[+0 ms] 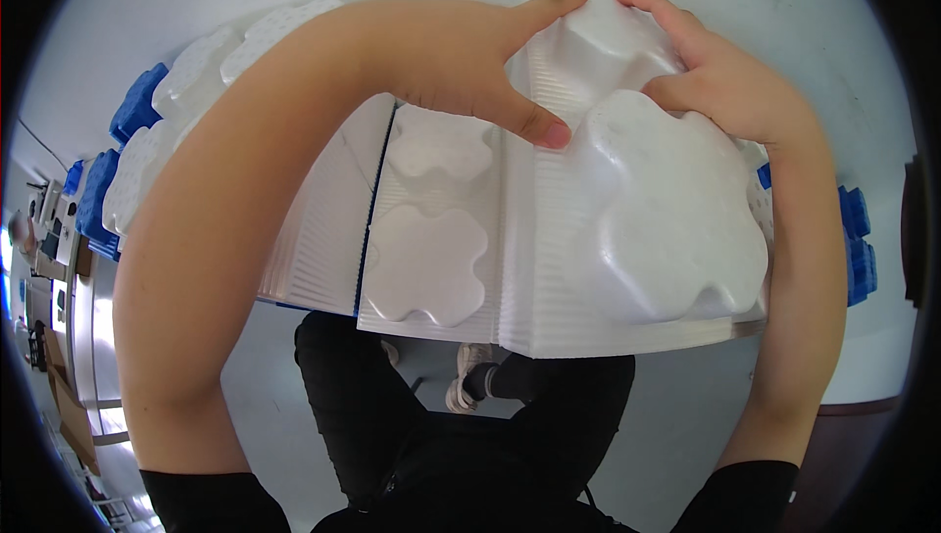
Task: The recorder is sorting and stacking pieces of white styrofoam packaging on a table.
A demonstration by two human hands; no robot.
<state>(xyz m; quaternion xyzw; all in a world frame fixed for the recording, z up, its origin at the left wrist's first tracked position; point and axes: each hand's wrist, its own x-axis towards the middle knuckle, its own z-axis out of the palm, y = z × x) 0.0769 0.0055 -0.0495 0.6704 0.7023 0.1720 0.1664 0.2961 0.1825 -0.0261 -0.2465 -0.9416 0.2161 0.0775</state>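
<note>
A white moulded plastic tray (554, 278) with two large raised, lobed bumps lies uppermost on the right. My left hand (466, 58) rests at its left side, thumb and forefinger spread wide. The thumb touches the tray near the nearer bump, and the forefinger reaches to the far bump's edge. At the far right my right hand (720, 77) is against the same tray, its forefinger stretched over the far bump and its thumb between the two bumps. The other fingers of both hands are mostly hidden. Beside it lies a lower white tray (495, 293) with similar bumps.
Left of the trays is a clear ribbed plastic sheet or tray (309, 259). White lobed pieces (201, 72) and blue lobed pieces (140, 102) stand beyond my left arm. More blue pieces (859, 244) lie right of my right forearm. The white table's near edge is above my legs.
</note>
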